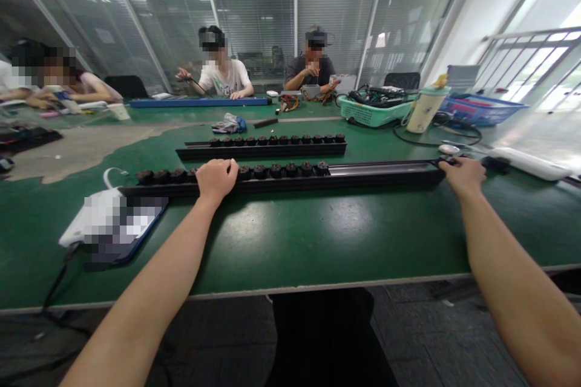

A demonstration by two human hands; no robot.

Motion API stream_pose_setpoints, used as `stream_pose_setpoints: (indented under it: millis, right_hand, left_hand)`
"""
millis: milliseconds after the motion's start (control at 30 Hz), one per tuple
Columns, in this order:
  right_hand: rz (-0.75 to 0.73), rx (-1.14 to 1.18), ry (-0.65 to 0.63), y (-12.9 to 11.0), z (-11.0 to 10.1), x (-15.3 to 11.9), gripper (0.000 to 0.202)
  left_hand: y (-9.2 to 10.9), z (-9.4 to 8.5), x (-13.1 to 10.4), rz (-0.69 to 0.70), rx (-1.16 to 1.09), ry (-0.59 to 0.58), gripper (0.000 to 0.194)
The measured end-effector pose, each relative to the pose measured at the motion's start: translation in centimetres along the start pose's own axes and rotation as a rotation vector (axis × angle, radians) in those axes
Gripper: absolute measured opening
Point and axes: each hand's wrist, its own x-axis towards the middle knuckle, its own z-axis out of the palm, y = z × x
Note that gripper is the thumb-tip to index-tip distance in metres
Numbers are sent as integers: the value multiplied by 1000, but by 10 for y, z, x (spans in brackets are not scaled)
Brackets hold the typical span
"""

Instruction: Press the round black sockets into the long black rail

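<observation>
- At 12 o'clock, across the green table (290, 254), lies a black channel (290, 185), dark round parts (276, 170) along its left stretch.
- Toward 11, my left hand (216, 178) curls its fingers closed over the channel.
- Between 1 and 2, my right hand (463, 175) bends its fingers at the channel's right end; I cannot tell their grip.
- Past it, toward 11:30, a second channel (261, 152).

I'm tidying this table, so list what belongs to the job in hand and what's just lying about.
Likely the job: nearer black rail, left hand on it, right hand at its end; its round black pieces.

Seemingly lying about: cream bottle, green basket, blue basket.
</observation>
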Motion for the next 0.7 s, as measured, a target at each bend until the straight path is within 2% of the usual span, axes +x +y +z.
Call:
stream_pose_setpoints:
  millis: [100,267,433,567,700]
  right_hand:
    - [0,12,-5,-1,0,-1,39]
    - [29,27,107,13,6,8,29]
    - [118,-43,190,32,15,14,41]
    - [131,-165,166,33,23,10,47]
    - [275,-57,171,35,28,15,44]
  left_hand:
    - [-1,1,0,11,0,14,54]
    - [-2,2,0,11,-10,24,53]
    - [-1,1,0,15,-2,18,53]
    - [0,0,0,22,1,19,53]
    - [0,-1,0,20,5,15,53]
